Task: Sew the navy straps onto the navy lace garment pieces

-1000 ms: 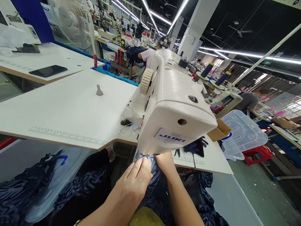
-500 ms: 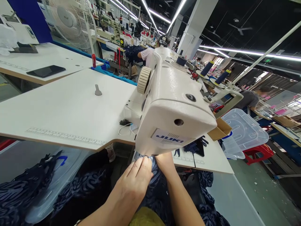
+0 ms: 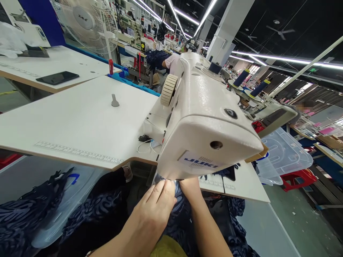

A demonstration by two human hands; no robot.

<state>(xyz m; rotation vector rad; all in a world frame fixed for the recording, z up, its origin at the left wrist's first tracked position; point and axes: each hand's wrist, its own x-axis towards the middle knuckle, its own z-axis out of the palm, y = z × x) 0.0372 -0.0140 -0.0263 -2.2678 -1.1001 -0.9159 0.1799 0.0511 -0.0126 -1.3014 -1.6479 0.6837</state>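
A white sewing machine [image 3: 203,142] marked JUKI stands right in front of me, and its head covers the needle area. Just below it, my left hand [image 3: 158,203] has its fingers pressed together on dark navy patterned fabric [image 3: 180,205]. On the fabric's other side is my right hand [image 3: 190,187]; its fingers disappear behind the machine head, so their grip is hidden. From between my hands the cloth hangs down toward my lap.
The white tabletop [image 3: 88,117] spreads left, with a phone [image 3: 57,77] on the neighbouring table. Clear plastic bins, one at left [image 3: 66,200] with navy fabric, flank me. A fan [image 3: 85,21], thread cones [image 3: 241,77] and a red stool [image 3: 298,179] stand farther off.
The camera view has shifted slightly, so the machine head looks larger and farther right. Both hands stay by the fabric under the machine head, with little visible movement.
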